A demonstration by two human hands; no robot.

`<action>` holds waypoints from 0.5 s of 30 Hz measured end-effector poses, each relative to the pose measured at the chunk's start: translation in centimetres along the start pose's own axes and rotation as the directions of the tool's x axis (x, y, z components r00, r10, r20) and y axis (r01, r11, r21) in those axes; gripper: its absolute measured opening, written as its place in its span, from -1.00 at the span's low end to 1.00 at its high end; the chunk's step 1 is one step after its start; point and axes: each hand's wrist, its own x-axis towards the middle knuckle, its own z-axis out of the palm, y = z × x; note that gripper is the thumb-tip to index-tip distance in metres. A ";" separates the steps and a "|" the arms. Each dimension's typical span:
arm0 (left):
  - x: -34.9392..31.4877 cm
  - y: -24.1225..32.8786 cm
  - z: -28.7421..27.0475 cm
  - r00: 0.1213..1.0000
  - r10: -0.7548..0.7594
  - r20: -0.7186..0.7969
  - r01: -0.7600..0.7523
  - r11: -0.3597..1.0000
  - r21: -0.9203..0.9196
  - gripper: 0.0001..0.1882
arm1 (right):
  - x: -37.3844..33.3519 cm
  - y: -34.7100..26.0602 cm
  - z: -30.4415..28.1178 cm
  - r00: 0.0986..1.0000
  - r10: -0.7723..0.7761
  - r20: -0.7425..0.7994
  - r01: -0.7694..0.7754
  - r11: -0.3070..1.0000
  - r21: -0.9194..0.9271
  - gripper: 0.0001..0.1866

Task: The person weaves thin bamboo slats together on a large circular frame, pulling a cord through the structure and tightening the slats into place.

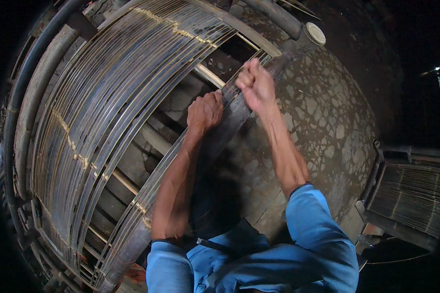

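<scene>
A bamboo frame lies to my left with many thin bamboo slats (122,73) laid side by side across it, tied in rows by pale yellow lashing (68,134). At the near edge, my left hand (205,111) is closed with its fingers curled on the slats, where a pale crosspiece (210,76) meets them. Just right of it, my right hand (255,85) is raised in a tight fist over the outermost slats, slightly blurred. Whatever thin thing it may pinch does not show. A gap between the slats opens onto the crosspieces below.
Thick bamboo poles (39,93) border the far left side. A round pale lid-like object (315,33) lies at the upper right. The floor (327,107) is stony and mottled. Another slatted bamboo piece (410,195) stands at the right.
</scene>
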 end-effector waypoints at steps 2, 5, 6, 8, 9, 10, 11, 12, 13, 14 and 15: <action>-0.2 -0.9 -0.3 0.999 -0.006 -0.053 0.008 0.999 0.043 -0.42 | -3.8 2.9 3.5 0.981 -0.039 -0.191 -0.022 0.951 -0.309 -0.65; 0.6 -1.1 -0.3 0.992 0.055 -0.115 -0.041 0.992 0.118 -0.56 | -3.8 2.6 2.5 0.995 -0.093 -0.045 0.079 0.964 -0.256 -0.66; 0.9 -0.6 -0.7 0.999 0.010 -0.045 -0.007 0.998 0.068 -0.56 | -3.5 2.3 2.0 0.990 -0.142 -0.001 0.135 0.943 -0.305 -0.71; -0.6 -0.7 -0.6 0.997 -0.073 0.019 0.073 0.997 0.021 -0.56 | -3.6 0.6 0.7 0.997 -0.055 -0.059 0.047 0.990 -0.129 -0.83; -1.3 -1.2 -0.7 0.969 0.112 -0.218 -0.118 0.993 -0.012 -0.65 | -3.6 -0.3 -0.6 0.989 0.029 0.143 -0.052 0.986 0.159 -0.79; -2.8 -2.7 -1.1 0.860 0.260 -0.440 -0.280 0.960 0.020 -0.73 | -5.1 -1.1 1.3 0.979 -0.004 -0.202 -0.015 0.996 -0.093 -0.74; -5.1 -3.4 -1.3 0.870 0.211 -0.445 -0.224 0.974 0.023 -0.73 | -6.2 -2.2 0.1 0.981 -0.026 -0.190 0.003 0.992 -0.122 -0.69; -7.9 -3.5 -1.7 0.794 0.236 -0.560 -0.280 0.960 0.007 -0.79 | -7.1 -3.4 -2.1 0.990 -0.025 -0.140 0.007 0.992 -0.128 -0.60; -11.1 -3.8 -2.2 0.702 0.253 -0.665 -0.334 0.943 0.006 -0.81 | -8.4 -3.9 -3.1 0.965 -0.070 -0.253 -0.015 0.947 -0.319 -0.57; -15.4 -4.2 -3.0 0.695 0.262 -0.669 -0.310 0.950 0.050 -0.81 | -9.9 -4.7 -4.1 0.926 -0.150 -0.347 -0.047 0.865 -0.500 -0.54; -20.4 -4.8 -4.2 0.681 0.283 -0.675 -0.296 0.950 0.100 -0.81 | -11.1 -5.8 -6.0 0.892 -0.199 -0.407 -0.198 0.636 -0.745 -0.54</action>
